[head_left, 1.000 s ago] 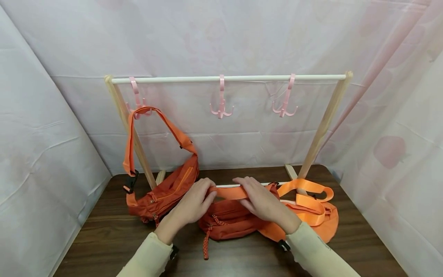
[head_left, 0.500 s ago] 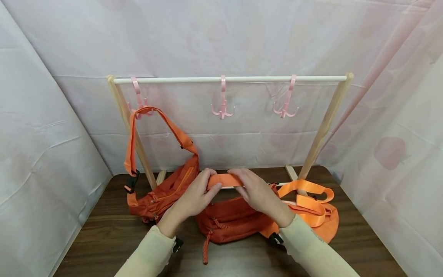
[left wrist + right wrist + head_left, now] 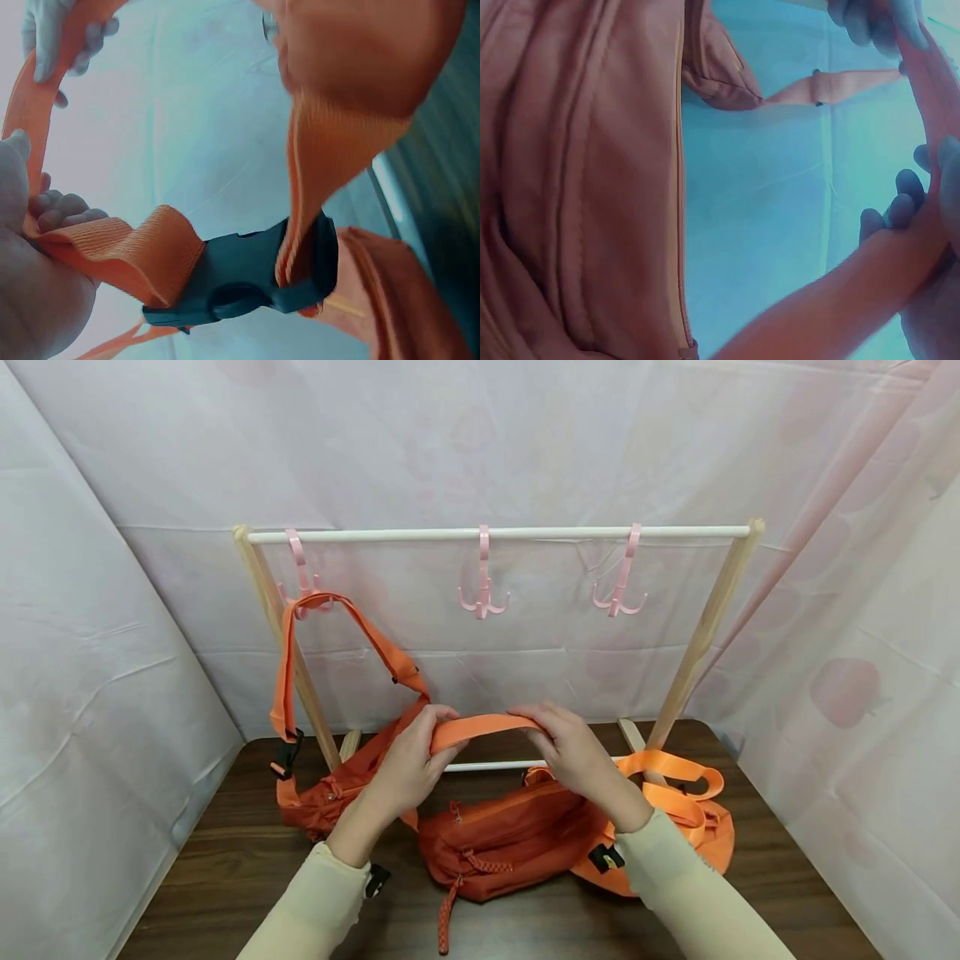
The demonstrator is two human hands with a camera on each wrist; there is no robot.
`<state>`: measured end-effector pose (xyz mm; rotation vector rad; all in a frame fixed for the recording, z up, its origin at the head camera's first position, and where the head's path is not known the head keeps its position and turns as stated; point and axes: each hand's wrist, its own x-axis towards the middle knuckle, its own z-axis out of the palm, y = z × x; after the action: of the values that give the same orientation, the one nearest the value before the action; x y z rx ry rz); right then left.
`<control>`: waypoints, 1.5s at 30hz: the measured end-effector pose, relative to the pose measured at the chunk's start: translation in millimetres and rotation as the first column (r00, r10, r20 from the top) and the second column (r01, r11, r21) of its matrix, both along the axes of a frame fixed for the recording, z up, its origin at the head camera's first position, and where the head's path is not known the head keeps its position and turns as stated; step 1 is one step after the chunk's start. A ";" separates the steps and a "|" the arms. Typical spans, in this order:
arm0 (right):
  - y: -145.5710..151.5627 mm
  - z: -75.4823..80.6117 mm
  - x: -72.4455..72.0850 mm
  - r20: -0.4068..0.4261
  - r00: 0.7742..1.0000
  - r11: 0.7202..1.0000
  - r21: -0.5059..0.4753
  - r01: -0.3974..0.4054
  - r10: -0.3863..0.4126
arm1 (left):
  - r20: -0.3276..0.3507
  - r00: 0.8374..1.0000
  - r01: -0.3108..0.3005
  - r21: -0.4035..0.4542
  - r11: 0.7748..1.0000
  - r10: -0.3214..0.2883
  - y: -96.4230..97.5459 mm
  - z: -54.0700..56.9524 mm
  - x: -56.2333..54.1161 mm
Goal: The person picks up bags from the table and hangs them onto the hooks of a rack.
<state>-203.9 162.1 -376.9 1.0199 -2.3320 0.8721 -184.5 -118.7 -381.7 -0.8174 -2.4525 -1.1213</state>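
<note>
A rust-red waist bag [image 3: 517, 835] hangs below my hands, low over the table. Its orange strap [image 3: 483, 725] arches between them. My left hand [image 3: 412, 760] grips the strap's left part, thumb on the near side. At the other end of the arch, my right hand [image 3: 577, 756] holds the strap too. The left wrist view shows the strap's black buckle [image 3: 240, 270] fastened just past my left fingers. In the right wrist view the bag's zipped body [image 3: 615, 172] fills the left side, and the strap runs through my right fingers.
On the left, another rust-red waist bag [image 3: 315, 802] hangs by its strap from a pink hook [image 3: 302, 577]. Two more pink hooks, the middle hook [image 3: 483, 581] and right hook [image 3: 621, 578], hang from the white rail [image 3: 555, 533]. A lighter orange bag [image 3: 716, 839] lies at right.
Both hands have risen, lifting the strap from near the bag to a higher arch. The bag has swung slightly nearer, its front tilting up. The left bag stays on its hook.
</note>
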 end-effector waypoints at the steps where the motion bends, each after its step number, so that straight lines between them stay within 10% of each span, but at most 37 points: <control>1: 0.9 1.7 -0.7 0.007 1.000 1.000 -0.009 -0.002 0.002 | -0.020 1.000 -0.008 -0.005 1.000 0.008 -1.3 1.9 -0.4; 23: 12.7 51.9 -5.2 0.079 0.995 0.995 -0.080 -0.051 0.057 | -0.354 0.933 -0.064 -0.004 0.998 0.059 -12.0 33.7 -4.0; 45: 8.1 90.5 -15.2 0.041 0.998 0.995 -0.096 -0.041 0.045 | -0.396 0.903 -0.170 0.023 0.985 0.165 -9.3 69.1 -2.1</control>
<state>-219.2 170.2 -286.4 1.0246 -2.2873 1.0212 -186.6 -128.0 -312.6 -0.7362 -2.1423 -0.7884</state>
